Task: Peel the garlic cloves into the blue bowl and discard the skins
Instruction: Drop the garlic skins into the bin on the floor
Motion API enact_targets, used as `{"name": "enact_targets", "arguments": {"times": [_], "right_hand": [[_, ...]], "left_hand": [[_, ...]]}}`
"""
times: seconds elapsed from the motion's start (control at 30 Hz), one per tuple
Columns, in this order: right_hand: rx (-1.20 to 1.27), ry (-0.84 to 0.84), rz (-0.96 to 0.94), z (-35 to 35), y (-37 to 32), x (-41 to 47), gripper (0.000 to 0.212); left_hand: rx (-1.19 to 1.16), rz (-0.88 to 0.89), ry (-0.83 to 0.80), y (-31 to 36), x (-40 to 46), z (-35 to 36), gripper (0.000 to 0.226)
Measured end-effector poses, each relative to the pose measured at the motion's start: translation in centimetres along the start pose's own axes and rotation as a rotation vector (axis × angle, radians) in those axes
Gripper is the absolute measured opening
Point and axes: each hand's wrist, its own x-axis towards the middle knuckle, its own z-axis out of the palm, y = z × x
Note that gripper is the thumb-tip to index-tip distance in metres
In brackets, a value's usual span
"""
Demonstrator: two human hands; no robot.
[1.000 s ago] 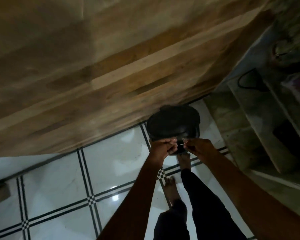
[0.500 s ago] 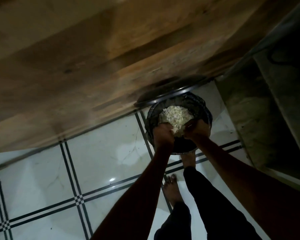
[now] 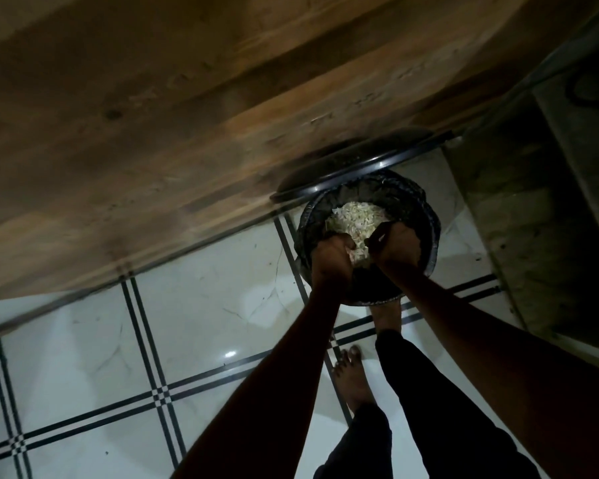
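1. Both hands were low over the black bin (image 3: 426,216) at the centre right of the frame; its lid (image 3: 353,174) stood raised behind it, against the wooden cabinet (image 3: 187,115).
2. A pale heap of garlic skins (image 3: 355,219) lay inside the bin, on the dark liner.
3. The left hand (image 3: 331,262) had its fingers curled down toward the heap. The picture was dark, so I could not tell whether this grip held skins or nothing.
4. The right hand (image 3: 396,245) was also curled, just beside the left hand. Whether it pinched anything was not clear either.
5. I judged that the step in hand was the last one, discarding the skins.
6. The blue bowl and the peeled cloves were not in the frame.
7. The next move probably called for opening the fingers over the bin, so that no skins fell on the tiled floor (image 3: 194,305), and then for letting the lid close.
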Motion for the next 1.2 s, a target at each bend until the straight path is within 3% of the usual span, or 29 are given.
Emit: {"name": "enact_targets", "arguments": {"times": [0.07, 0.13, 0.23, 0.47, 0.57, 0.87, 1.07, 1.2], "right_hand": [[0.057, -0.013, -0.008, -0.3, 0.1, 0.1, 0.008], [0.128, -0.137, 0.02, -0.9, 0.1, -0.2, 0.014], [0.277, -0.169, 0.114, -2.2, 0.6, -0.7, 0.016], [0.808, -0.232, 0.319, -15.3, -0.2, -8.9, 0.011], [1.001, -0.209, 0.308, -23.1, 0.9, -13.0, 0.012], [1.09, 0.159, 0.168, -48.1, 6.6, -27.3, 0.022], [1.08, 0.491, 0.195, -58.0, 16.2, -37.3, 0.022], [1.102, 0.667, 0.31, -61.8, 24.9, -44.2, 0.019]], "left_hand": [[-0.194, -0.035, -0.037, 0.5, 0.0, -0.5, 0.016], [-0.248, -0.074, 0.004, 1.4, -0.5, -1.6, 0.015], [-0.368, -0.055, 0.093, 2.7, -2.2, -2.9, 0.018], [-0.667, 0.016, 0.163, 7.3, -12.2, -11.5, 0.019], [-0.809, 0.052, 0.106, 11.2, -17.1, -16.7, 0.02], [-0.944, 0.445, -0.09, 29.4, -32.2, -26.4, 0.02], [-0.95, 0.642, -0.338, 42.5, -42.1, -25.1, 0.019], [-0.899, 0.744, -0.514, 50.5, -49.4, -21.0, 0.018]]}}
